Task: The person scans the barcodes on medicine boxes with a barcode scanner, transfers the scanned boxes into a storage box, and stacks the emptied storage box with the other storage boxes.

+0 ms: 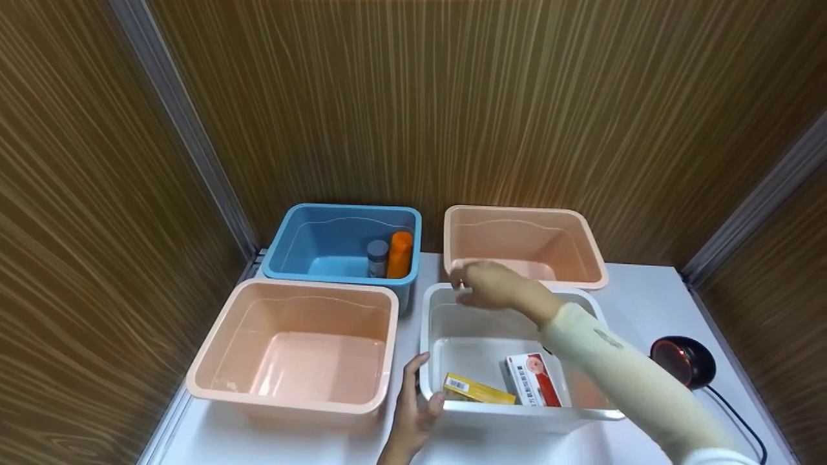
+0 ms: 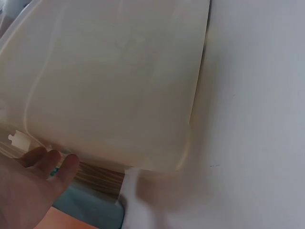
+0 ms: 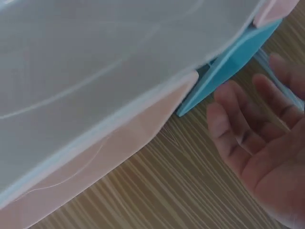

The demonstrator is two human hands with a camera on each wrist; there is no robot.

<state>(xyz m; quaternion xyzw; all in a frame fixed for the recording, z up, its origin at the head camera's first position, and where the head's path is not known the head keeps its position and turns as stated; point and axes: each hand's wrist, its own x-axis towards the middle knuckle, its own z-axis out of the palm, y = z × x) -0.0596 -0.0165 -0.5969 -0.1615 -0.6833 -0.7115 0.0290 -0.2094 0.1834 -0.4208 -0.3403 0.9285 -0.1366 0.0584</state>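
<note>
My left hand (image 1: 413, 413) is at the front left corner of a white bin (image 1: 510, 420), its fingers straight along the outer wall and its thumb near the rim. Above the back left part of that bin is my right hand (image 1: 491, 284), its fingers loosely bent; the right wrist view shows the palm (image 3: 281, 167) with nothing in it. Inside the white bin lie a yellow box (image 1: 481, 391) and a white and red medicine box (image 1: 533, 380). In the left wrist view, the left fingers (image 2: 66, 169) are beside the bin's wall.
A blue bin (image 1: 342, 281) at the back left holds an orange bottle (image 1: 400, 255) and a grey-capped bottle (image 1: 377, 258). Peach bins stand at front left (image 1: 294, 407) and back right (image 1: 526, 213). A black corded device (image 1: 701, 361) sits at the right, under wood-grain walls.
</note>
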